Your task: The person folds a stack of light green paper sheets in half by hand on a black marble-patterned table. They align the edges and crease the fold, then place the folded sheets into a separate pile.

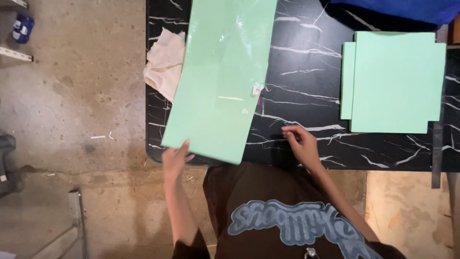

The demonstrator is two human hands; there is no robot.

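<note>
With our left hand (175,158) closed on the near corner of the long mint-green panel (220,79) lying across the black marble-look table (306,72), and our right hand (302,144) resting loosely curled and empty beside it, we judge that aligning comes next

Long green sheet (220,76) cut off by top edge, its near corner hiding the left hand's (175,160) fingertips, blue cloth (402,8) cropped at top, table (306,91) running past right edge.
</note>
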